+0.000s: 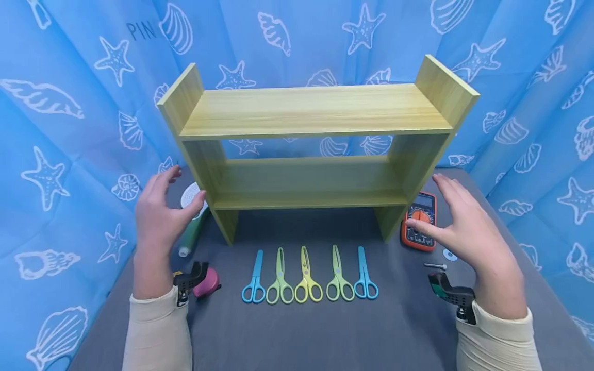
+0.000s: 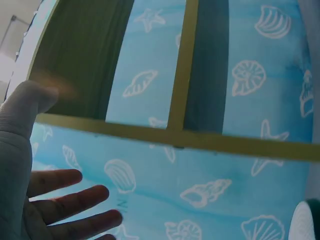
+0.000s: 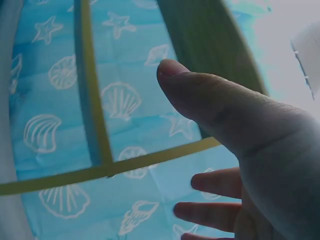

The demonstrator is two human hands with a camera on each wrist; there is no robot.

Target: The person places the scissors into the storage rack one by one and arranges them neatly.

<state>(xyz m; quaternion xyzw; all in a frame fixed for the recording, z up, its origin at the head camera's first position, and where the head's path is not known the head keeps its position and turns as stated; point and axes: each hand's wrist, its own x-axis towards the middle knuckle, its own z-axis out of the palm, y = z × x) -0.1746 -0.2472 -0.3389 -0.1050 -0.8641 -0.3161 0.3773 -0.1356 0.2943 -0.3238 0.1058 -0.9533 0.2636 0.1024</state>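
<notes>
A two-tier wooden shelf [image 1: 315, 111] stands upright at the back of the grey table. My left hand [image 1: 162, 211] is beside its left side panel, fingers spread and thumb toward the wood, holding nothing. On the other side, my right hand [image 1: 464, 221] is by the right panel with thumb and fingers apart, also without any object. The left wrist view shows the left hand [image 2: 60, 205] near the panel edge. In the right wrist view, the right hand's thumb [image 3: 215, 100] overlaps the shelf. In front of the shelf lies a row of scissors [image 1: 306, 288] in blue, green and yellow.
An orange-framed multimeter [image 1: 419, 221] lies under the right hand, near a bolt [image 1: 435, 266] and a washer [image 1: 449, 254]. Left of the shelf are a green-handled thing with a white round head [image 1: 192, 221] and a pink round object [image 1: 207, 282]. A blue shell-print curtain [image 1: 287, 41] hangs behind.
</notes>
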